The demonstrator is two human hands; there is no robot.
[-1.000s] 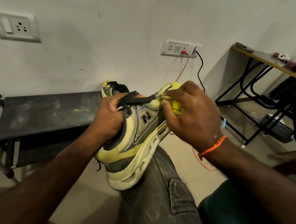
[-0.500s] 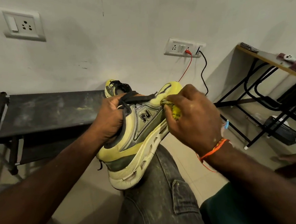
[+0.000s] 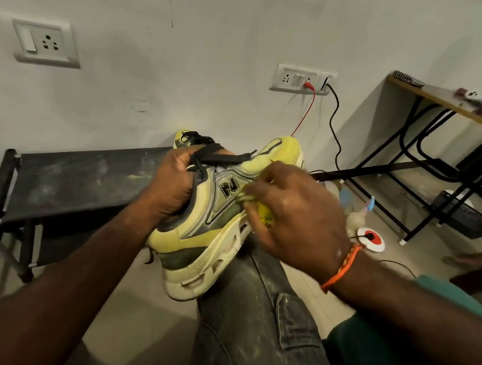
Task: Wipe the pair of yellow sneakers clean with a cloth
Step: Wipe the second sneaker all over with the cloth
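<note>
My right fingers [image 3: 256, 194] are curled tight around a bunched yellow cloth [image 3: 266, 217], pressing it against the side panel of the sneaker [image 3: 197, 231] just beside the black N logo [image 3: 229, 186]. The fingertips are blurred, so I cannot tell exactly which of them pinch the cloth. My right hand [image 3: 296, 215] covers most of the cloth; only a small wad shows below the knuckles. My left hand [image 3: 171, 187] grips the sneaker at the collar and tongue, thumb over the black laces [image 3: 218, 158], fingers wrapped round the far side and hidden from me.

The sneaker rests heel-down on my knee [image 3: 250, 290], toe pointing up and away toward the wall. The second sneaker [image 3: 187, 139] sits just behind the one I hold, on the edge of the black bench [image 3: 77, 182], mostly hidden.

I judge this shoe light enough for one hand, with a soft, yielding upper that will dent under pressure and a firm, chunky sole with cut-outs that can trap dirt. The stiff collar is the sensible hold: it stops the shoe twisting while the cloth rubs. The smooth grey overlays look slick, so the cloth may skid there, and the suede-like yellow parts should drag. The cloth itself is limp and needs bunching to give any pressure. Bracing the heel on the knee is what keeps the sneaker from rolling away from the stroke.
</note>
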